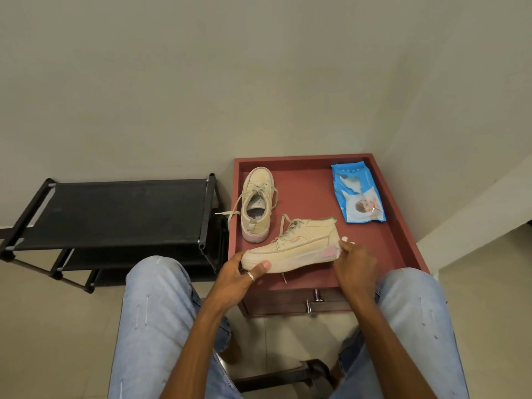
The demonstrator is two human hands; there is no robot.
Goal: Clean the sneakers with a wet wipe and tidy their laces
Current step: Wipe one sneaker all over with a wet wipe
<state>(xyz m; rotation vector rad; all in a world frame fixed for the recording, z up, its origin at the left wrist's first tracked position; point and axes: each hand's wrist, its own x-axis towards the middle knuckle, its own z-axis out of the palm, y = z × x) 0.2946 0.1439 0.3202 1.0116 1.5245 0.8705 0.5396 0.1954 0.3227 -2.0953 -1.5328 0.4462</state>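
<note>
- I see a red cabinet (403,240) with a raised rim round its top, pushed into a corner of plain pale walls; the floor around it is pale tile.
- Left of the cabinet and touching its side stands a black shoe rack (115,214), its top shelf bare dark fabric.
- On the cabinet's front face are two metal drawer handles (316,296).
- At the cabinet's far right lies a blue wipes pack (358,197), flat, its printed face up.
- At the cabinet's far left sits the second sneaker (257,208), sole down, toe toward the wall, one lace (227,214) trailing over the cabinet's left rim.
- Over the cabinet's near edge is the held sneaker (299,249), sideways, toe left, heel right, lifted slightly at the front.
- My left hand (239,272) grips its toe, thumb pressed on the side of the sole and fingers curled beneath.
- My right hand (355,263) is curled against the heel, pinching a wet wipe (347,240) there.
- Only a small white corner of that wipe shows above the fingertips; the rest is under the hand.
- The left fingers under the sole are hidden, so I cannot tell whether the shoe touches the cabinet there.
- The rack's lower shelves vanish behind my knee, clad in light jeans (155,318).
- The pack's print is too small to read.
</note>
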